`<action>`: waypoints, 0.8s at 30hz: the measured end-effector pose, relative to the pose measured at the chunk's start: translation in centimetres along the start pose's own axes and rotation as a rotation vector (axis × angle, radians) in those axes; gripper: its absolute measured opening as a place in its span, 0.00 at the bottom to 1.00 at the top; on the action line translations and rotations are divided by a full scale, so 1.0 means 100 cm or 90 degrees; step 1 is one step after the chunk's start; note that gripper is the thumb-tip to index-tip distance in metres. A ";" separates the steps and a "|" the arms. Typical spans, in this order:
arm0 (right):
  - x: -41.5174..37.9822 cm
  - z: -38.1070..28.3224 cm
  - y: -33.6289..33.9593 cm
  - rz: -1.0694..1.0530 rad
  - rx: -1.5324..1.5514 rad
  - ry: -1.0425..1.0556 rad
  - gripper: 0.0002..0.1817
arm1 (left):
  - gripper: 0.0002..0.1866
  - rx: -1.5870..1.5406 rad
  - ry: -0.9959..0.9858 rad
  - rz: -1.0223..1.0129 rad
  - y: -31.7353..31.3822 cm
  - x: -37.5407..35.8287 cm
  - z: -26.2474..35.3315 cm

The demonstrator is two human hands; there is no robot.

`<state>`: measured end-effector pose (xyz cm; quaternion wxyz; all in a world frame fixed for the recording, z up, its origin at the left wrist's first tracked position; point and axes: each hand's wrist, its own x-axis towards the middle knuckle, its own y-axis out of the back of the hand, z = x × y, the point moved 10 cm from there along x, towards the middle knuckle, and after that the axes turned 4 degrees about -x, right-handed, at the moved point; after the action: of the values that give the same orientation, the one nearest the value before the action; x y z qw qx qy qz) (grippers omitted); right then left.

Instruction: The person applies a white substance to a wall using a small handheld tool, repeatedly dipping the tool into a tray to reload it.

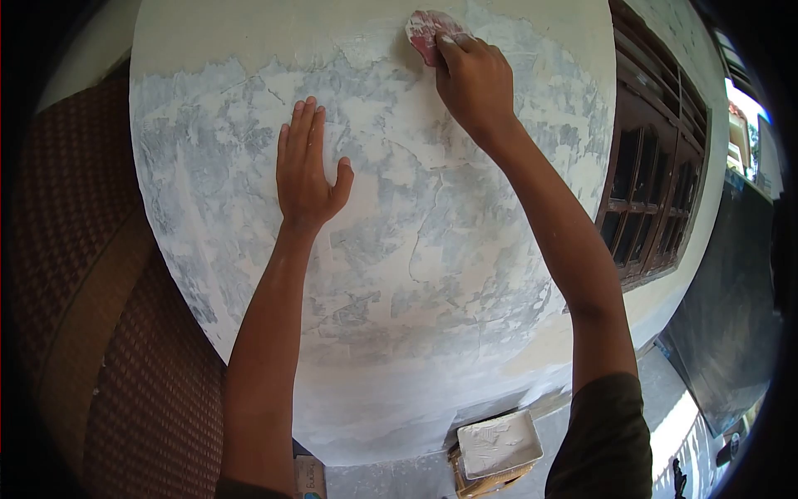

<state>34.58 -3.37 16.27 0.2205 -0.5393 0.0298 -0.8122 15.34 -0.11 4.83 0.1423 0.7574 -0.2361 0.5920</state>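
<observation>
My right hand (478,83) is raised high against the wall (399,216), its fingers closed round a reddish, white-smeared scraper (428,35). The scraper's flat face lies at the upper part of the wall, near where the patchy white and grey coating meets plain cream paint. Lower and to the left, my left hand (312,170) rests flat on the patchy coating, palm towards the wall, fingers pointing up and thumb spread. It holds nothing.
Below, a tray (499,443) of white paste sits on a cardboard box (492,484). Brown woven panels (158,358) stand at the left. A dark wooden window (657,183) is at the right, with a dark panel (723,308) beyond it.
</observation>
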 end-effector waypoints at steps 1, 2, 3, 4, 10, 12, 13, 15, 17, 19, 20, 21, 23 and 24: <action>0.011 0.005 -0.010 -0.003 -0.024 0.021 0.09 | 0.35 0.007 -0.003 -0.003 0.000 0.000 0.000; 0.013 0.007 -0.016 -0.002 -0.024 0.018 0.09 | 0.35 0.008 -0.004 -0.005 -0.001 0.001 0.000; 0.012 0.004 -0.029 -0.044 -0.043 0.040 0.09 | 0.35 0.008 -0.005 -0.004 -0.001 0.001 0.000; 0.008 0.000 -0.040 -0.086 -0.062 0.063 0.09 | 0.35 0.008 -0.004 -0.002 0.000 0.000 0.000; -0.078 -0.050 -0.006 -0.185 -0.034 0.075 0.15 | 0.36 -0.011 0.000 0.006 0.002 0.001 0.003; -0.074 -0.053 0.016 -0.155 0.085 0.061 0.05 | 0.35 0.001 0.000 0.004 0.002 0.002 0.001; -0.063 -0.048 0.014 -0.159 0.083 0.059 0.05 | 0.35 0.013 0.000 -0.001 0.001 0.001 0.001; -0.019 -0.020 0.007 -0.070 0.033 0.013 0.03 | 0.35 0.011 0.000 0.000 0.000 0.001 0.001; 0.012 -0.004 -0.010 -0.050 -0.048 0.021 0.02 | 0.34 0.014 -0.004 0.000 -0.001 0.000 -0.001; 0.020 0.002 -0.033 -0.085 -0.079 0.033 0.04 | 0.34 0.015 -0.015 0.013 0.000 0.000 0.000; 0.018 -0.001 -0.040 -0.120 -0.111 0.047 0.07 | 0.34 0.013 -0.016 0.011 0.000 0.000 0.001; 0.010 -0.004 -0.039 -0.122 -0.113 0.044 0.07 | 0.34 0.004 -0.012 0.009 0.000 0.000 0.001; -0.022 -0.024 -0.034 -0.153 -0.082 0.075 0.11 | 0.35 -0.010 -0.006 0.006 0.000 0.000 0.000; -0.040 -0.031 -0.029 -0.165 -0.073 0.074 0.13 | 0.34 0.002 -0.012 0.013 0.001 0.001 0.000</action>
<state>32.17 0.23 12.43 0.0804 -0.5027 0.0188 -0.8605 15.28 -0.18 4.88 0.1330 0.7604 -0.2445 0.5868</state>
